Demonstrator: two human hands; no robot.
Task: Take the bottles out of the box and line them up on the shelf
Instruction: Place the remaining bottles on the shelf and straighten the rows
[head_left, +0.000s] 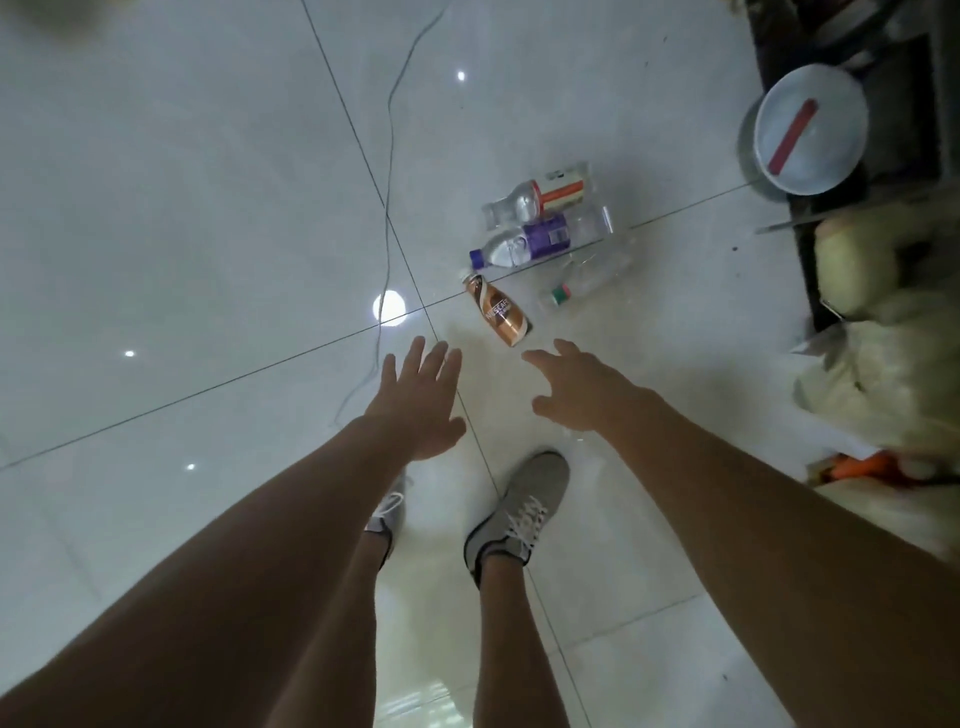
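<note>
While the pale tiled floor (182, 208) fills most of the view, two bare arms are stretched out over it. The left hand (418, 400) and the right hand (576, 387) are held above the tiles, the grip of each spread apart with nothing held. A round grey lid (810, 135) with a red strip is seen at the upper right, well apart from the hands. Two grey shoes (524, 512) are planted below the hands. Beyond the hands a clear box (589, 174) is laid on its side on the floor. An orange-labelled bottle (540, 197) and a purple-labelled bottle (530, 241) are lodged in it, necks pointed leftward. A brown coffee bottle (496, 310) is laid on the tiles near the right fingertips, untouched. A clear green-capped bottle (587, 283) is laid between it and the box. A thin cable (387, 208) is trailed across the floor left of the bottles.
</note>
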